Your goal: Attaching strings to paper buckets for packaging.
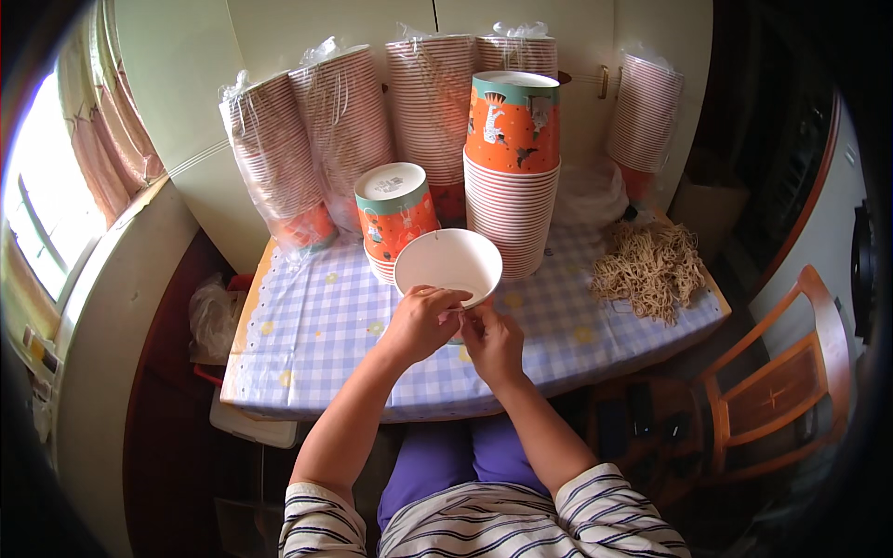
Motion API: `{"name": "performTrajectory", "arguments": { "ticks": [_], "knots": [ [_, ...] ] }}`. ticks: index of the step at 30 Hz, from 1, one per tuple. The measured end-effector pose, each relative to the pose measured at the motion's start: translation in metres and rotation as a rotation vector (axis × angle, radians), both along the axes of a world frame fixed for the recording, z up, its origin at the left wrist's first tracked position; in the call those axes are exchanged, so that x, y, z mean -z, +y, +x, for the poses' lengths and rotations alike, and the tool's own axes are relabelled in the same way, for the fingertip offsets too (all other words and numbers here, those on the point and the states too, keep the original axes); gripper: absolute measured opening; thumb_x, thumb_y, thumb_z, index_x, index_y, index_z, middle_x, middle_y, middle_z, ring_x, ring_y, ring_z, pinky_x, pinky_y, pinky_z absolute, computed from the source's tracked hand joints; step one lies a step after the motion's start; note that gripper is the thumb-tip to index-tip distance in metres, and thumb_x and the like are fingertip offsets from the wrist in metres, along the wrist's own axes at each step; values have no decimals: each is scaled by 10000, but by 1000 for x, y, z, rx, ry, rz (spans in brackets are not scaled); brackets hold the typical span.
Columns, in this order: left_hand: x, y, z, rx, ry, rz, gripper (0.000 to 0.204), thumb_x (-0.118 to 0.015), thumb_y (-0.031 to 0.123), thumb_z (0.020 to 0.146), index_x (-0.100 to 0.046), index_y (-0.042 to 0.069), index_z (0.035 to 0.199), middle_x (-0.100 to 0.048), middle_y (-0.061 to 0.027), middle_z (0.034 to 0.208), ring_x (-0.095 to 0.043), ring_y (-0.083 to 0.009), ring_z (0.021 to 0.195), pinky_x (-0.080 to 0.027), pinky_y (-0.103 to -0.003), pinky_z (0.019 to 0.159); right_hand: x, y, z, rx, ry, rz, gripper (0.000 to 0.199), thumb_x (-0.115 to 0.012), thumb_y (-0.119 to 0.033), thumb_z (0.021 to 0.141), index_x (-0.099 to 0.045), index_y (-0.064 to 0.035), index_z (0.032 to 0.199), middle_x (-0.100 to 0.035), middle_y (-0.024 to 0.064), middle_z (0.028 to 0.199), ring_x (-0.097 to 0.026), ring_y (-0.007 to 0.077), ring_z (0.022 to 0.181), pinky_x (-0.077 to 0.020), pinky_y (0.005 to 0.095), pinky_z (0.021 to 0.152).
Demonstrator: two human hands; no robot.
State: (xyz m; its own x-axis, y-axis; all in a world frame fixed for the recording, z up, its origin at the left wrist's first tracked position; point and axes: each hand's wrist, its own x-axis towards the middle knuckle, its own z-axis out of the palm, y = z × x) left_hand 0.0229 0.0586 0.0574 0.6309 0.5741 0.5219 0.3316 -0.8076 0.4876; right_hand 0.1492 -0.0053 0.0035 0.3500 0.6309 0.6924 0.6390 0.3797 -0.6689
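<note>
A white-lined paper bucket (450, 257) stands mouth-up and tipped toward me near the middle of the table. My left hand (419, 323) is closed on its near rim, fingers reaching over the edge. Right beside it, my right hand (492, 344) pinches at the same rim, its fingertips close to the left ones. What small thing may be between the fingertips I cannot make out. Behind the bucket, a short stack of orange and green paper buckets (394, 219) sits upside down. A taller upside-down stack (510, 205) rises to its right.
Several bagged stacks of buckets (272, 149) line the back of the table against the cabinet (326, 20). A heap of tan strings (651, 270) lies at the table's right. A checked tablecloth (307, 344) covers the table. A wooden chair (772, 391) stands at the right.
</note>
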Motion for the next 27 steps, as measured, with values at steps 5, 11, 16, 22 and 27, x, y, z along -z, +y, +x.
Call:
{"name": "performTrajectory", "arguments": {
  "ticks": [5, 11, 16, 22, 27],
  "knots": [
    [-2, 0, -1, 4, 16, 0, 301, -656, 53, 718, -675, 55, 1019, -686, -127, 863, -649, -272, 845, -504, -365, 812, 3, -1, 3, -71, 50, -13, 93, -678, -105, 787, -613, -41, 808, -645, 113, 665, -634, 269, 580, -487, 354, 538],
    [-4, -3, 4, 48, -68, 90, 322, -669, 53, 659, -665, 42, 981, -665, -124, 753, -644, -289, 706, -508, -372, 737, 15, -8, 4, -130, 229, -119, 98, -657, -99, 829, -622, -11, 854, -617, 86, 668, -569, 144, 562, -442, 281, 523],
    [0, -1, 6, 50, -65, 206, 309, -679, 57, 656, -656, 50, 964, -654, -103, 724, -643, -278, 694, -505, -379, 730, 18, -8, 4, -214, 366, -133, 114, -646, -113, 853, -619, -3, 863, -595, 55, 643, -521, 95, 551, -416, 251, 516],
    [4, 1, 6, 45, -76, 240, 307, -675, 64, 661, -658, 55, 968, -653, -93, 728, -641, -275, 693, -501, -383, 750, 17, -7, 6, -209, 345, -177, 122, -634, -116, 862, -619, 3, 882, -619, 89, 668, -566, 130, 575, -443, 270, 538],
    [2, 0, 5, 32, -38, 170, 306, -679, 48, 656, -671, 30, 962, -668, -112, 761, -660, -263, 772, -498, -369, 814, 16, -7, 9, -180, 255, -196, 125, -630, -122, 861, -619, 0, 885, -638, 137, 708, -619, 208, 613, -475, 304, 568]
  ]
}}
